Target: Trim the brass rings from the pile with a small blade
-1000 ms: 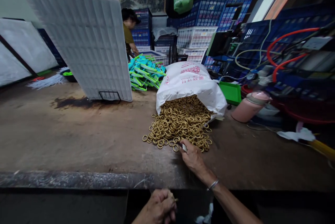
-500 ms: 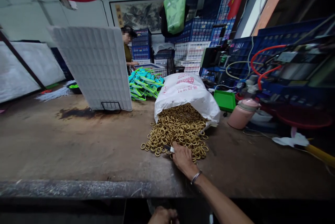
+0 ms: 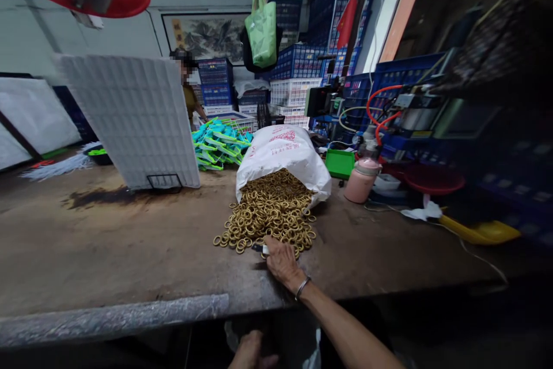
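Work surface: a worn, stained brown wooden bench [image 3: 108, 242]. Reference item: the white woven plastic sack with red print [image 3: 283, 153], lying on its side on the bench, mouth towards the person.

Left of the sack, a white moulded grid panel [image 3: 129, 121] stands tilted in a black wire holder. Behind the sack, on its left, lies a stack of turquoise plastic parts [image 3: 220, 147]. Right of the sack stands a pink cylindrical flask [image 3: 362, 180], upright, near but not touching.

The heap of brass-coloured metal rings [image 3: 270, 213] spills from the sack's mouth onto the bench in front of it.

The right hand [image 3: 283, 259] rests on the bench in front of the sack, at the heap's near edge. Its fingers are closed around a small white-and-dark object [image 3: 261, 248] whose tip meets the outermost rings. The object is too small to identify and is possibly a short tool. The left hand [image 3: 250, 353] sits below the bench edge, well in front of the sack. The frame cuts it off, so whether it is open or closed cannot be told.

Procedure note (judgement): work only the loose outer rings, drawing them onto bare bench. Keep the tip low and flat. Avoid digging into the slope, since rings above may slide and scatter towards the bench edge.
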`<state>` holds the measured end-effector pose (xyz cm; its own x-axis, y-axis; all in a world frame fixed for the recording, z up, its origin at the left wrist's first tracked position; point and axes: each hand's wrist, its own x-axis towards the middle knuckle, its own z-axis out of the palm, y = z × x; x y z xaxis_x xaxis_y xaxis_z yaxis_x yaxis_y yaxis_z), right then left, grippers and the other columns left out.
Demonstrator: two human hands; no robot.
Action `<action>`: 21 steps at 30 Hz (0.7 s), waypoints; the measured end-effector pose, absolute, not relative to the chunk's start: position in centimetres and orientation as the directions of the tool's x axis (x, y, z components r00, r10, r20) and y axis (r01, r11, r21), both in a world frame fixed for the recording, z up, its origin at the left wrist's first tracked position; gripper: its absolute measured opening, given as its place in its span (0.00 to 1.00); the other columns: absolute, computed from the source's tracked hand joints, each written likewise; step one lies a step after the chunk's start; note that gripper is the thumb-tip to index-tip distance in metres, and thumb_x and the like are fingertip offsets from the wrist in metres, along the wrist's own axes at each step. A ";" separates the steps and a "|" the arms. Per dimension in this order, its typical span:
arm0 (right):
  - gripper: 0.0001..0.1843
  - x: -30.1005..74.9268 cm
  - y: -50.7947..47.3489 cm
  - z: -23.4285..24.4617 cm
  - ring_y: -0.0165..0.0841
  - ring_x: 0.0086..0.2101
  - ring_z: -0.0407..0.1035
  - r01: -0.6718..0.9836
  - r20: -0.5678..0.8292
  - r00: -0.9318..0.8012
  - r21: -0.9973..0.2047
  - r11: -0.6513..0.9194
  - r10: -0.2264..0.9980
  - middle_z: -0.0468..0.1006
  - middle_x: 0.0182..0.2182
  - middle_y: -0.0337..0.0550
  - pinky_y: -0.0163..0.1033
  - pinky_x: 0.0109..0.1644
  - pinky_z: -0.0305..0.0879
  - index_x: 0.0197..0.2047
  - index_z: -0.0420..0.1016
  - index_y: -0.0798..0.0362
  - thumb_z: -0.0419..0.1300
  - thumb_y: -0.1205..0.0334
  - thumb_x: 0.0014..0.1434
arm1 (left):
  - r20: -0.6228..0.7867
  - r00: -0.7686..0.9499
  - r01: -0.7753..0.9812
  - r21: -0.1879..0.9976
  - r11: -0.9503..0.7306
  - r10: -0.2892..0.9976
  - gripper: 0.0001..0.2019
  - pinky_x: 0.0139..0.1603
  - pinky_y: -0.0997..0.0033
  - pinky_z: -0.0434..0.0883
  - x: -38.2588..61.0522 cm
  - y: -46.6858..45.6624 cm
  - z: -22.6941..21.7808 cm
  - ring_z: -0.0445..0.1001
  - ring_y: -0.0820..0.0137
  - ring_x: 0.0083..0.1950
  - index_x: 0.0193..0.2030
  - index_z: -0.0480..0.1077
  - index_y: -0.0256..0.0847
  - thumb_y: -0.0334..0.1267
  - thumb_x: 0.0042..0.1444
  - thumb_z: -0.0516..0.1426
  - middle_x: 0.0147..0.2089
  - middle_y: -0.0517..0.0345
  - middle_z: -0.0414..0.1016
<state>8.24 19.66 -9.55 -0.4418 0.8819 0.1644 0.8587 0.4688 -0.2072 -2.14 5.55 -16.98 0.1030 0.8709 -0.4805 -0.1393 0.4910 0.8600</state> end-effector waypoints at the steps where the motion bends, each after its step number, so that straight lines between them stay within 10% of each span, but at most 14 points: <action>1: 0.14 8.4 19.3 -9.5 0.32 0.32 0.65 0.853 0.168 -0.449 -0.212 0.477 0.878 0.73 0.33 0.41 0.35 0.32 0.49 0.39 0.65 0.51 0.48 0.72 0.48 | -0.488 0.094 -0.151 0.854 0.497 0.868 0.16 0.40 0.61 0.67 -1.9 5.4 -16.8 0.65 0.58 0.44 0.26 0.65 0.41 0.35 0.28 0.65 0.31 0.55 0.66; 14: 0.18 9.8 16.2 -9.8 0.33 0.37 0.63 0.746 0.193 -0.486 -0.415 0.520 0.852 0.72 0.37 0.44 0.34 0.38 0.53 0.38 0.68 0.53 0.49 0.72 0.43 | -0.524 0.140 -0.206 0.814 0.542 0.840 0.16 0.28 0.74 0.63 0.1 4.2 -14.8 0.64 0.74 0.25 0.21 0.68 0.33 0.47 0.39 0.61 0.20 0.60 0.64; 21: 0.10 9.8 16.4 -10.0 0.29 0.28 0.60 0.653 0.214 -0.375 -0.630 0.421 0.902 0.70 0.25 0.39 0.32 0.33 0.53 0.30 0.69 0.54 0.47 0.65 0.51 | -0.300 0.039 -0.155 0.941 0.302 0.953 0.17 0.25 0.77 0.62 -2.3 4.2 -9.4 0.65 0.76 0.23 0.24 0.68 0.33 0.49 0.46 0.55 0.23 0.58 0.68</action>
<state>9.84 16.40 -9.99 -0.3754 0.9018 0.2140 0.6529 0.4212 -0.6296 -2.34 4.17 -9.43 0.0394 0.9532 -0.2996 -0.1548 0.3021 0.9406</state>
